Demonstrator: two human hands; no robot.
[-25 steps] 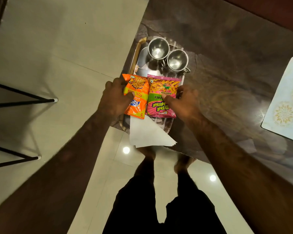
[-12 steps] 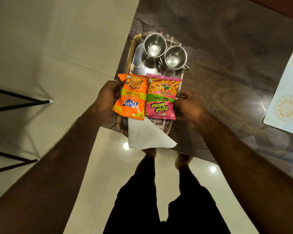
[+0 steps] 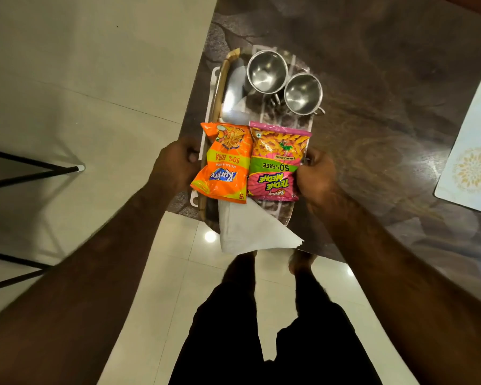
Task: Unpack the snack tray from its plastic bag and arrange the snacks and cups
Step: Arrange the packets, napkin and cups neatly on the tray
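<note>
An oval tray (image 3: pixel 222 87) with a wooden rim sits at the near corner of a dark table. Two steel cups (image 3: pixel 266 70) (image 3: pixel 303 93) stand side by side at its far end. An orange snack packet (image 3: pixel 227 162) and a pink snack packet (image 3: pixel 275 162) lie next to each other across its middle. A folded white napkin (image 3: pixel 250 229) sticks out over the tray's near end. My left hand (image 3: pixel 175 165) grips the tray's left rim beside the orange packet. My right hand (image 3: pixel 315 176) holds the right rim beside the pink packet.
The dark patterned table (image 3: pixel 372 79) stretches right and away. A pale placemat (image 3: pixel 472 159) lies at its right. Black metal stand legs (image 3: pixel 34 173) are on the tiled floor to the left. My legs and feet are below the table edge.
Both hands slid off the tops of the snack packets outward to the tray's left and right rims. The packets, cups and napkin stay in place on the tray.
</note>
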